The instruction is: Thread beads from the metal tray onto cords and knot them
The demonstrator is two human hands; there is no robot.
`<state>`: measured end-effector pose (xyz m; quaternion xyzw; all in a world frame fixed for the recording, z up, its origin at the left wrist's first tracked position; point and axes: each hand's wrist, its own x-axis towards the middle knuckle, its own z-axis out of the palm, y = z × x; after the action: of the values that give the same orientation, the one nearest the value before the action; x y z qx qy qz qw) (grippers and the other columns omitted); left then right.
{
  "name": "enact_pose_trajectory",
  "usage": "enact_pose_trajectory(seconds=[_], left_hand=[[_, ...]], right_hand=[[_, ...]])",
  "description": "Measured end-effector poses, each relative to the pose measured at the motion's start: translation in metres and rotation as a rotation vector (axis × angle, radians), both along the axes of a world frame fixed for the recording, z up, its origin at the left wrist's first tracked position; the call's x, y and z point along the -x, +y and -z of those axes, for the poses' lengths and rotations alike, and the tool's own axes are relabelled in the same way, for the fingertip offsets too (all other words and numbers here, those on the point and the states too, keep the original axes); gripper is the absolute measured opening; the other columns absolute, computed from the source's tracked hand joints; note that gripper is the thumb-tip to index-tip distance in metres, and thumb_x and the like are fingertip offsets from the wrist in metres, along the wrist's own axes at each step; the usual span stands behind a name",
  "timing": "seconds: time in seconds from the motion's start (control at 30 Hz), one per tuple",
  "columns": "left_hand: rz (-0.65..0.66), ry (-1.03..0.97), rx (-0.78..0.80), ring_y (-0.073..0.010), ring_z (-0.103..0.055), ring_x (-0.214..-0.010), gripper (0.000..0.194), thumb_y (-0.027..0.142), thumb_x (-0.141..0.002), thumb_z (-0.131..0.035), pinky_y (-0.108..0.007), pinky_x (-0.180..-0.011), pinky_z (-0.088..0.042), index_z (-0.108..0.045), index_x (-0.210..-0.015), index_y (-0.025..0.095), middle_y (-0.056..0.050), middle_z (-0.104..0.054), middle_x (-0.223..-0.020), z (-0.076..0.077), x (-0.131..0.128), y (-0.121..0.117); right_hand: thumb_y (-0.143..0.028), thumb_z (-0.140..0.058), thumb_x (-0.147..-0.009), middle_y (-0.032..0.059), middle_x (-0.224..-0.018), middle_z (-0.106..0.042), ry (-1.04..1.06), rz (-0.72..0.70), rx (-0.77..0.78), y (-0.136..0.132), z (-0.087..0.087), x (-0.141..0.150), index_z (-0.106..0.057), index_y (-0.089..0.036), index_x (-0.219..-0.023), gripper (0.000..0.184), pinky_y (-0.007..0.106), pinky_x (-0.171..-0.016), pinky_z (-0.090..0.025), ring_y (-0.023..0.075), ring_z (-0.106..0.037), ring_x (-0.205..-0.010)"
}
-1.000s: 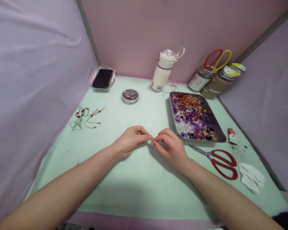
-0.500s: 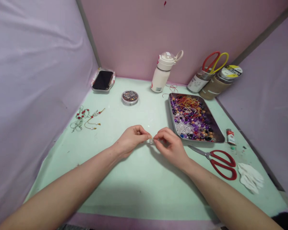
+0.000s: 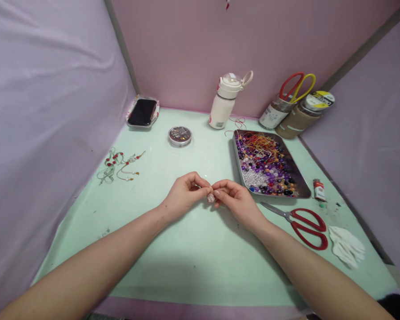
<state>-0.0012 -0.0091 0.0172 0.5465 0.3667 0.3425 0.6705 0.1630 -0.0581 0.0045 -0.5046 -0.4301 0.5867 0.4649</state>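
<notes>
Over the middle of the table, my left hand point(image 3: 188, 191) and my right hand point(image 3: 238, 200) meet fingertip to fingertip. Thumb and forefinger of each hand are pinched together around a small cluster of clear beads point(image 3: 211, 197), which hangs just below the fingertips. A thin orange-brown cord seems to run between the pinches; its ends are hidden by my fingers. To the right of my hands lies a metal tray point(image 3: 305, 192) with purple, black, clear and orange beads point(image 3: 270, 171) and a tangle of red and yellow cord point(image 3: 262, 146).
Red-handled scissors point(image 3: 308, 226), a lighter point(image 3: 319, 190) and white gloves point(image 3: 346, 246) lie at right. A beaded green cord point(image 3: 115, 162) is at left. Behind stand a phone point(image 3: 142, 112), a round tin point(image 3: 180, 136), a bottle point(image 3: 222, 106) and jars point(image 3: 275, 116) holding scissors.
My right fingers have come in closer to the left fingertips and turned, with the thumb now more on top. The bead cluster has turned slightly and hangs a little lower.
</notes>
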Motion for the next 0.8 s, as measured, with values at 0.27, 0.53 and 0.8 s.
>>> enact_pose_trajectory(seconds=[0.27,0.53,0.8], left_hand=[[-0.029,0.040,-0.225,-0.0146,-0.062,-0.078,0.014,0.021,-0.076,-0.066,-0.031,-0.077,-0.047,-0.055,-0.071,0.016,-0.003,-0.065,-0.079,0.0070,0.0012,-0.0033],[-0.033,0.037,-0.274,-0.0144,-0.061,-0.078,0.012,0.018,-0.076,-0.065,-0.032,-0.077,-0.046,-0.055,-0.071,0.016,-0.003,-0.065,-0.079,0.0074,-0.0001,-0.0040],[-0.046,0.005,-0.236,-0.0141,-0.061,-0.081,0.009,0.018,-0.077,-0.064,-0.031,-0.080,-0.046,-0.057,-0.073,0.016,-0.002,-0.065,-0.081,0.0084,-0.0005,-0.0036]], right_hand=[[-0.032,-0.072,-0.074,0.0021,-0.072,-0.068,0.109,-0.055,0.104,0.0012,-0.0009,-0.0025,-0.067,-0.016,-0.083,0.019,0.023,-0.057,-0.046,0.0117,-0.062,-0.065],[-0.034,-0.073,-0.073,-0.0021,-0.063,-0.058,0.051,-0.041,0.124,0.0009,-0.0027,-0.0024,-0.065,-0.016,-0.078,0.020,0.023,-0.055,-0.035,0.0074,-0.046,-0.055],[-0.035,-0.064,-0.080,-0.0061,-0.059,-0.044,-0.018,-0.043,0.077,-0.0011,-0.0056,-0.0017,-0.055,-0.019,-0.076,0.019,0.023,-0.051,-0.025,0.0081,-0.034,-0.053]])
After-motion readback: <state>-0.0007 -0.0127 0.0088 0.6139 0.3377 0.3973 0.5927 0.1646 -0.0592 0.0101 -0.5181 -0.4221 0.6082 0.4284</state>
